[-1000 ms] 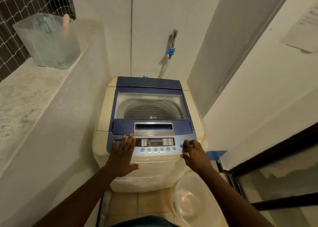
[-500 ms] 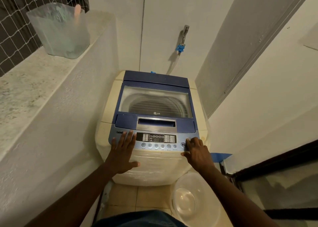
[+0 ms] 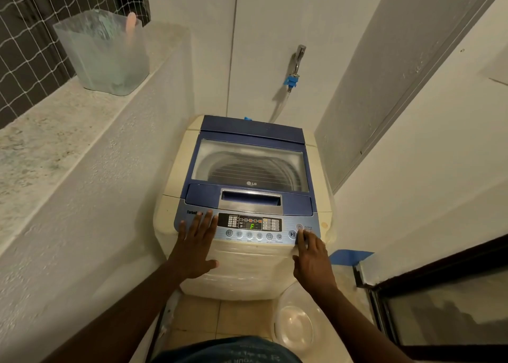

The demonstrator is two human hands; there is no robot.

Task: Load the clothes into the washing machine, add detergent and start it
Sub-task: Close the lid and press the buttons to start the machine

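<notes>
Washer [image 3: 242,269]: top-loader, cream plastic body w/ blue top, boxy; stands in a narrow nook, directly ahead of and below both hands.
Ledge [image 3: 41,142]: speckled stone slab, left of washer and higher, above a rough plaster wall.
Lid [image 3: 251,164]: blue frame w/ clear window, shut flat on washer top; ribbed drum shows thru the window, contents can't tell.
Tub [image 3: 105,51]: frosted translucent plastic, squarish, on ledge, well left of and behind washer.
Basin [image 3: 295,324]: clear round plastic, on tiled floor at washer's front right corner, under R forearm.
Panel [image 3: 247,226]: light-blue strip along washer's front edge; dark display in middle w/ green "F" lit, row of round btns under it.
L hand [image 3: 195,244]: on washer's front left; fingers spread wide and flat, tips on the panel's left end, palm over front edge, thumb out to the side. Holds nothing.
R hand [image 3: 313,258]: on washer's front right; fingers loosely curled, index out straight, tip just below the power btn, beside play/pause btn. Holds nothing.
Tap [image 3: 298,60]: metal, on wall behind washer, w/ blue coupler and clear hose running down to washer's back.
Power btn [image 3: 299,227]: small round, right end of panel.
</notes>
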